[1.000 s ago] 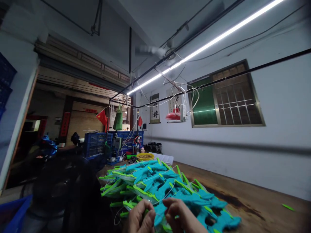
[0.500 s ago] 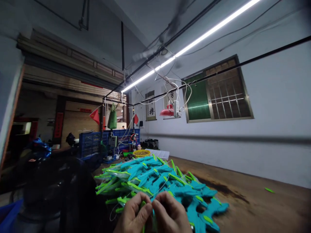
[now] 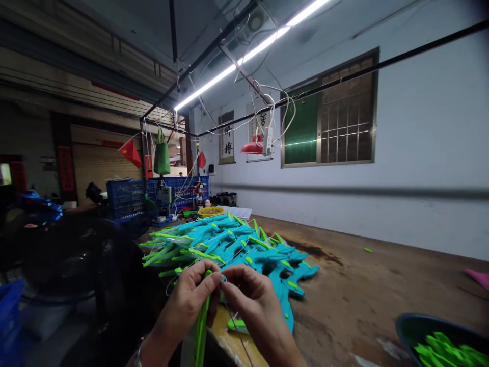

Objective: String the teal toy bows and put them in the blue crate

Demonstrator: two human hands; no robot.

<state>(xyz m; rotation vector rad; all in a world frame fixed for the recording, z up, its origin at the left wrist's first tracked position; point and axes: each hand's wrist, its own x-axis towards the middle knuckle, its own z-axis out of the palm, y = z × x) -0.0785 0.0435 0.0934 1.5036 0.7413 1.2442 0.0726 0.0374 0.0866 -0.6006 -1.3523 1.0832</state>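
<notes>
My left hand (image 3: 191, 290) is closed around a long lime-green plastic piece (image 3: 201, 326), which hangs downward below the fingers. My right hand (image 3: 252, 298) pinches a thin cord (image 3: 240, 334) right beside the left fingertips; the cord's tail trails down below. A small bluish bit shows between the two sets of fingertips, too small to name. Just beyond the hands lies a heap of flat turquoise pieces with lime-green parts (image 3: 237, 250), with thin white strings over it. Another green piece (image 3: 237, 326) lies under my right hand.
At the lower right stands a dark bowl (image 3: 405, 334) of green pieces. A loose green piece (image 3: 367, 250) and something pink (image 3: 477, 278) lie on the brown table (image 3: 340, 295). Behind the heap is a yellow basket (image 3: 211, 211). A red lamp (image 3: 252, 148) hangs above.
My view has tilted down and turned right, bringing the dark bowl into sight. Both hands show higher in view, still together, and the cord and long green piece are now plainly visible.
</notes>
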